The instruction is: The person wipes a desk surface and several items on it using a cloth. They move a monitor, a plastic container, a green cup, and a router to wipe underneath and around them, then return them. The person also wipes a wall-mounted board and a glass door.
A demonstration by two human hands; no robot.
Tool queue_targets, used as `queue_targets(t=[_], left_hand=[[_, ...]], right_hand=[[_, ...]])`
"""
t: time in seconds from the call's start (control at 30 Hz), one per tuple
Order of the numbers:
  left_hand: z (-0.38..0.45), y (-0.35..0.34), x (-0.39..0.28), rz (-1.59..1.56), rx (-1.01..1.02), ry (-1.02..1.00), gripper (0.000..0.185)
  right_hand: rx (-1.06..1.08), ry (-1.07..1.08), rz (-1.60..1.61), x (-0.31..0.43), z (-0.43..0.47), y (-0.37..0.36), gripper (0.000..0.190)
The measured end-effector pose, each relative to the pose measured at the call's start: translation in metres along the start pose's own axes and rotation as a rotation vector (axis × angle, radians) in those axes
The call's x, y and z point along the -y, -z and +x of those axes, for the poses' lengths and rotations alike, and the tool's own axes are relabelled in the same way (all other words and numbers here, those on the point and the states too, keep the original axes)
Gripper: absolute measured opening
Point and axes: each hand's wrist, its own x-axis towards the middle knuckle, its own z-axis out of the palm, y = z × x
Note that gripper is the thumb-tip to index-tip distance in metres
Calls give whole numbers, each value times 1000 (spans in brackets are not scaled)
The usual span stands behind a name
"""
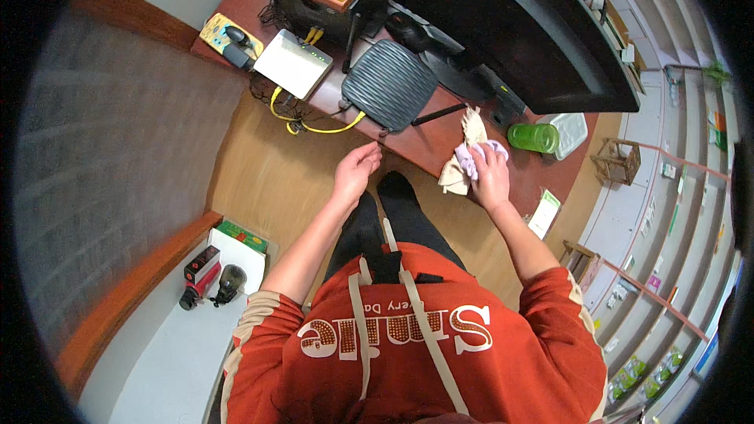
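Observation:
At the front edge of a reddish-brown desk, my right hand grips a bunched lilac cloth. A cream cloth with a frayed end lies partly under it, spreading out on both sides. My left hand hovers just off the desk edge, palm turned inward and fingers loosely bent, with nothing visible in it. Nearest to that hand on the desk is a dark grey ribbed router-like box. A green tumbler lies on its side to the right of the cloths, against a translucent plastic container.
A white router with yellow cables hanging over the edge sits beside a power strip. A large black monitor overhangs the desk. Wooden stools and shelving stand right; a white surface holds bottles at left.

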Motion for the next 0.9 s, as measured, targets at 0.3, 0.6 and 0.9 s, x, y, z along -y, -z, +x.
queue_targets(t=[0.3,0.6,0.9], left_hand=[[-23,-51,26,313,274,36,35],[1,-205,-11,794,393,-649,54],[23,-345,-12,1284,202,-982,101]], right_hand=[[-100,-272,32,5,66,-15,58],[-69,-209,204,-23,-80,8,62],[-109,-290,252,-57,-141,10,55]])
